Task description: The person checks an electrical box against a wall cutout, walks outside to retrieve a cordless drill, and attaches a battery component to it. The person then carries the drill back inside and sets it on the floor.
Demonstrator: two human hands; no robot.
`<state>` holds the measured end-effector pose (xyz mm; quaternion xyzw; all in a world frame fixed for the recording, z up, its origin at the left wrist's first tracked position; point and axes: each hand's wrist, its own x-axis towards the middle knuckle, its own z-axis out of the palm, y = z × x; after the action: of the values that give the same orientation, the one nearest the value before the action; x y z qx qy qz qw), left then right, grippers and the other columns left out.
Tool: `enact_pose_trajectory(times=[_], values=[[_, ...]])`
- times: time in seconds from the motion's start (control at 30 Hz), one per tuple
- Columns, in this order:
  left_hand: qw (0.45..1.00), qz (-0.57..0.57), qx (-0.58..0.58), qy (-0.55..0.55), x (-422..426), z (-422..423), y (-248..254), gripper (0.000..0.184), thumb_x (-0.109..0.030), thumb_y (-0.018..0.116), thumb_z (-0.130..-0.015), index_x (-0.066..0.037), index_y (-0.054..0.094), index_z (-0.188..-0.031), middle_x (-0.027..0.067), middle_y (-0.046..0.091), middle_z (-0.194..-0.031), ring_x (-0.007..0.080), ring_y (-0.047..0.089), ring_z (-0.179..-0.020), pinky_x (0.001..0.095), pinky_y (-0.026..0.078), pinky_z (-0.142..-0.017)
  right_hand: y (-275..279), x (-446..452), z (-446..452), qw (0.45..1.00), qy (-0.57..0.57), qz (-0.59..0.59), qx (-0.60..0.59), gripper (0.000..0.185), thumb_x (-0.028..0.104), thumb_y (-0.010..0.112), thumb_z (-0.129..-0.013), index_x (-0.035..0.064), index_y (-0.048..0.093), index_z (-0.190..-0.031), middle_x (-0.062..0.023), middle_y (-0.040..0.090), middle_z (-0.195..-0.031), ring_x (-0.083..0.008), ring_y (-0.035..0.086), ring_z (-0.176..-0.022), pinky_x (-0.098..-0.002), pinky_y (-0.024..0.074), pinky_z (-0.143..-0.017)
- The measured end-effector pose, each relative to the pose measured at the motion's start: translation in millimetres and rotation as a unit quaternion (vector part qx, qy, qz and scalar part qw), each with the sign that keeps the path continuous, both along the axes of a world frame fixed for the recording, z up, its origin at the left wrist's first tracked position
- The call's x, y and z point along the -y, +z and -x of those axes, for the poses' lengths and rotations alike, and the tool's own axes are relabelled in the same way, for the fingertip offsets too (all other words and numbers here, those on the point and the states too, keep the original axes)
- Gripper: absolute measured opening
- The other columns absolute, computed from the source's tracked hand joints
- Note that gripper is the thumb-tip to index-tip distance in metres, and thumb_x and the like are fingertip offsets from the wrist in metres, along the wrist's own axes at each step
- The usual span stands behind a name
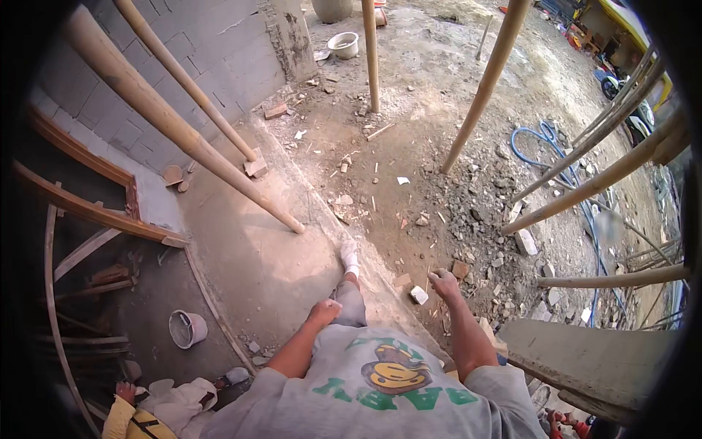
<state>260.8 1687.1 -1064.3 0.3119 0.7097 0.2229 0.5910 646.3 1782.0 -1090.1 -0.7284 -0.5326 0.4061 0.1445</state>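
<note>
My left hand (325,313) is closed in a loose fist over my left thigh, and nothing sticks out of it. Held out above the dirt is my right hand (444,285), its fingers curled in; whatever lies inside them, if anything, is hidden. A thin dark sliver shows by its fingertips, but I cannot tell whether they touch it. Below that hand lie a white-faced stone block (419,295) and a brown brick piece (460,269). My foot in white footwear (350,257) stands at the edge of the concrete floor (241,256).
Several bamboo poles (373,58) stand or lean ahead and to the right. Rubble (475,212) and a blue hose (537,157) lie on the right. A bucket (188,329) stands left, near a seated person's yellow sleeve (119,418). A board (585,358) juts in at lower right.
</note>
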Motion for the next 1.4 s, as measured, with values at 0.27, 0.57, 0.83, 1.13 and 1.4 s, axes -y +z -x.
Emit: enact_pose_trajectory(times=[0.27, 0.57, 0.83, 1.13, 1.4], values=[[0.986, -0.004, -0.157, -0.054, -316, 107, 1, 0.020, -0.024, 0.060, -0.082, -0.005, 0.065, -0.082, 0.0049, 0.064, -0.068, 0.0137, 0.062, -0.057, 0.0291, 0.048, -0.050, -20, -84, -10, 0.941, -0.005, 0.337, 0.022, 0.043, 0.038, 0.056, -0.077, -0.0017, 0.067, -0.090, -0.0167, 0.068, -0.082, -0.0269, 0.067, -0.074, -0.0369, 0.0526, -0.069], [0.996, 0.027, 0.043, 0.070, -623, 93, -73, 0.023, -0.024, 0.058, -0.085, -0.006, 0.061, -0.099, 0.0065, 0.065, -0.075, 0.0147, 0.060, -0.055, 0.0287, 0.047, -0.044, -29, -291, -51, 0.927, -0.263, 0.259, -0.062, 0.024, 0.027, 0.056, -0.083, 0.0033, 0.062, -0.086, -0.0058, 0.061, -0.073, -0.0173, 0.058, -0.056, -0.0315, 0.0466, -0.048], [0.936, -0.161, -0.103, -0.294, -846, -94, -63, 0.031, -0.027, 0.058, -0.087, -0.004, 0.060, -0.106, 0.0070, 0.065, -0.080, 0.0142, 0.063, -0.073, 0.0270, 0.051, -0.061, -65, -658, -95, 0.951, 0.108, 0.272, 0.098, 0.043, 0.039, 0.053, -0.076, 0.0023, 0.069, -0.093, -0.0200, 0.067, -0.098, -0.0314, 0.065, -0.089, -0.0417, 0.0512, -0.078], [0.986, 0.117, -0.080, -0.092, -1207, -153, -149, 0.024, -0.021, 0.052, -0.087, -0.004, 0.060, -0.103, 0.0085, 0.065, -0.088, 0.0174, 0.063, -0.074, 0.0286, 0.050, -0.058, 55, -1127, -182, 0.982, -0.098, -0.155, -0.037, 0.042, 0.036, 0.053, -0.083, 0.0034, 0.062, -0.108, -0.0185, 0.064, -0.106, -0.0332, 0.061, -0.100, -0.0399, 0.0470, -0.087], [0.958, -0.006, -0.048, -0.284, -1477, -464, -49, 0.024, -0.024, 0.056, -0.083, -0.004, 0.065, -0.093, 0.0086, 0.066, -0.074, 0.0164, 0.063, -0.063, 0.0328, 0.049, -0.055, 36, -1100, -408, 0.946, -0.284, 0.120, 0.101, 0.037, 0.035, 0.055, -0.077, 0.0052, 0.067, -0.096, -0.0226, 0.065, -0.100, -0.0364, 0.062, -0.096, -0.0435, 0.0481, -0.084]])
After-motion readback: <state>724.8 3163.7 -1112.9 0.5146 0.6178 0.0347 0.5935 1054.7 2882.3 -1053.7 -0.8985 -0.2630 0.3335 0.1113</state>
